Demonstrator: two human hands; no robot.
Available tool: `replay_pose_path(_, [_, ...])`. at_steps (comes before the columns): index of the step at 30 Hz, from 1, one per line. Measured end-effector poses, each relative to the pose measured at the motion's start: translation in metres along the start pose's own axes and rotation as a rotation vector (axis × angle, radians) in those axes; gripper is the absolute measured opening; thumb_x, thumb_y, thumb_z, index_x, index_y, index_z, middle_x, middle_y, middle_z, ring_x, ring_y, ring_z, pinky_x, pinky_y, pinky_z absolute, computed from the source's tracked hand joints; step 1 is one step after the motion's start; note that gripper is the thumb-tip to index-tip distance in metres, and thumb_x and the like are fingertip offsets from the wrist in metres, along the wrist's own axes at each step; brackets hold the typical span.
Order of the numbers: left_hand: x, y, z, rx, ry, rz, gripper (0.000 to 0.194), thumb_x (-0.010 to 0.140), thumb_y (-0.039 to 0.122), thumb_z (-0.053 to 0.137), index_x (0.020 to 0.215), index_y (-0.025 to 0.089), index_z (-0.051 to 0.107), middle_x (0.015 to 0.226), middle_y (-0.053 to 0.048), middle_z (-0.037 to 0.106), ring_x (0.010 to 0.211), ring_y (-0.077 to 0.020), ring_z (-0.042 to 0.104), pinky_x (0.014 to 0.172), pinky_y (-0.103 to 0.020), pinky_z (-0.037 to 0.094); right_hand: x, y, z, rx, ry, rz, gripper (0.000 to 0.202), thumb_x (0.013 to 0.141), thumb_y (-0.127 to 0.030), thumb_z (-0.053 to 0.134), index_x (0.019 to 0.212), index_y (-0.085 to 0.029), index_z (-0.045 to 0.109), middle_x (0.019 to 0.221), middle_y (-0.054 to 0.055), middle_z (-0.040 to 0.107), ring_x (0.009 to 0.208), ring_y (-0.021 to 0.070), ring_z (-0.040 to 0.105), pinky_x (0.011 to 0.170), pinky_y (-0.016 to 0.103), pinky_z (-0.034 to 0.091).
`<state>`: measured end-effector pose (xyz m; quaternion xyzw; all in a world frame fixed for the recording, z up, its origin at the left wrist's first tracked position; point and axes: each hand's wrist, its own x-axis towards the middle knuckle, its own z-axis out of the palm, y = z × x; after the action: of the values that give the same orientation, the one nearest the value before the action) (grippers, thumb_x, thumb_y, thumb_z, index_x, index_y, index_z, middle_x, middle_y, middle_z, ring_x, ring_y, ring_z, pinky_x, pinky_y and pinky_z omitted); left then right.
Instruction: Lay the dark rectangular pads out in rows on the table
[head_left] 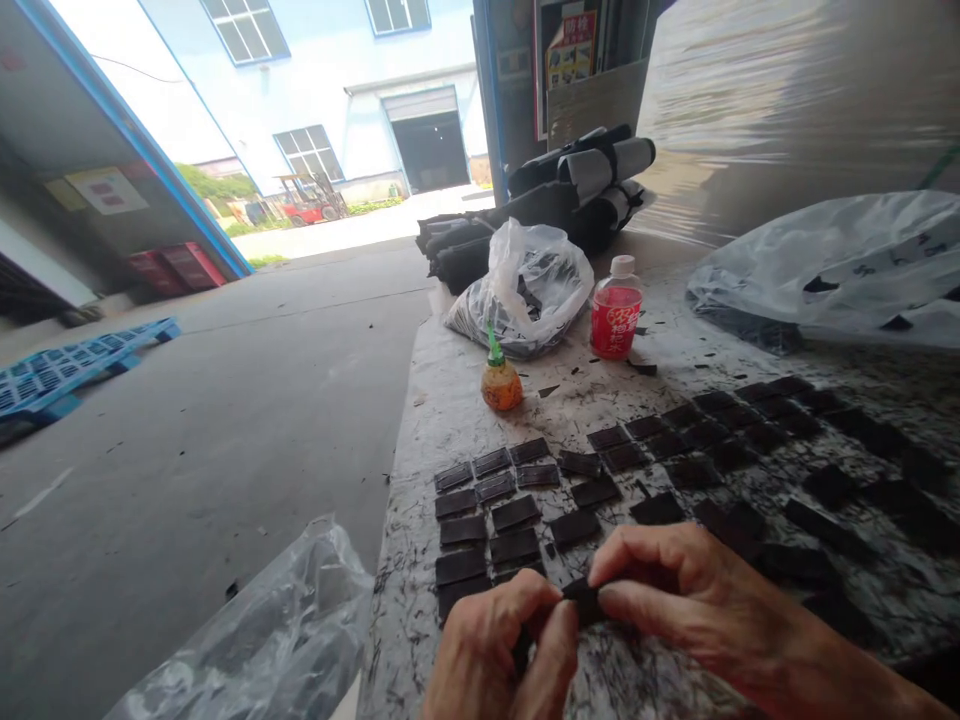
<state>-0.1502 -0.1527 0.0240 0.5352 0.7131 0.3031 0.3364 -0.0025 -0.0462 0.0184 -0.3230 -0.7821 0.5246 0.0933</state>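
Between my two hands, low over the table, is a small black strip point(582, 598), its ends covered by my fingertips. My left hand point(499, 645) pinches its left end between thumb and forefinger. The right end is pinched by my right hand point(686, 590). Rows of flat black rectangular pieces point(514, 513) lie on the table beyond my hands, some with a shiny coated face. More black pieces point(832, 486) are spread at the right, partly overlapping. What material the strip is made of I cannot tell.
An orange squeeze bottle point(501, 386) with a green nozzle stands past the rows. Near it are a red-labelled bottle point(615, 318) and a clear plastic bag point(536, 290). Another bag point(840, 270) lies at right. Black rolls point(555, 195) are stacked behind. Clear plastic point(277, 630) hangs by the table's left edge.
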Motion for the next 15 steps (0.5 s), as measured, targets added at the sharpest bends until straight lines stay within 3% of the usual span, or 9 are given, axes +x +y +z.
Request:
replay_pose_path(7, [0.053, 0.009, -0.01, 0.041, -0.088, 0.069, 0.029, 0.085, 0.026, 0.04, 0.057, 0.02, 0.036, 0.049, 0.007, 0.03, 0.047, -0.0066, 0.03, 0.047, -0.022, 0.023, 0.024, 0.009, -0.02, -0.071, 0.105, 0.014, 0.013, 0.081, -0.024, 0.055, 0.073, -0.022, 0.065, 0.067, -0.004, 0.063, 0.062, 0.0122, 0.056, 0.056, 0.02, 0.041])
replay_pose_path(9, [0.069, 0.009, -0.016, 0.071, -0.078, 0.076, 0.029, 0.084, 0.023, 0.04, 0.055, 0.02, 0.037, 0.049, 0.007, 0.032, 0.048, -0.0065, 0.031, 0.047, -0.022, 0.022, 0.035, 0.014, -0.023, -0.068, 0.126, 0.027, 0.014, 0.082, -0.027, 0.054, 0.074, -0.022, 0.064, 0.066, -0.004, 0.062, 0.062, 0.0124, 0.055, 0.056, 0.02, 0.041])
replay_pose_path(12, [0.086, 0.004, -0.027, 0.116, -0.058, 0.082, 0.027, 0.086, 0.025, 0.04, 0.063, 0.02, 0.051, 0.049, 0.006, 0.037, 0.046, -0.0069, 0.034, 0.044, -0.021, 0.023, 0.053, 0.02, -0.028, -0.076, 0.203, 0.061, 0.017, 0.084, -0.03, 0.052, 0.075, -0.022, 0.063, 0.061, -0.004, 0.059, 0.057, 0.0122, 0.053, 0.051, 0.021, 0.039])
replay_pose_path(15, [0.094, -0.01, -0.035, 0.292, -0.011, 0.234, 0.022, 0.089, 0.026, 0.039, 0.082, 0.02, 0.059, 0.055, 0.005, 0.049, 0.046, -0.0074, 0.043, 0.044, -0.019, 0.031, 0.067, 0.027, -0.032, -0.074, 0.27, 0.119, 0.017, 0.083, -0.032, 0.051, 0.076, -0.022, 0.063, 0.065, -0.003, 0.063, 0.061, 0.0142, 0.056, 0.054, 0.023, 0.042])
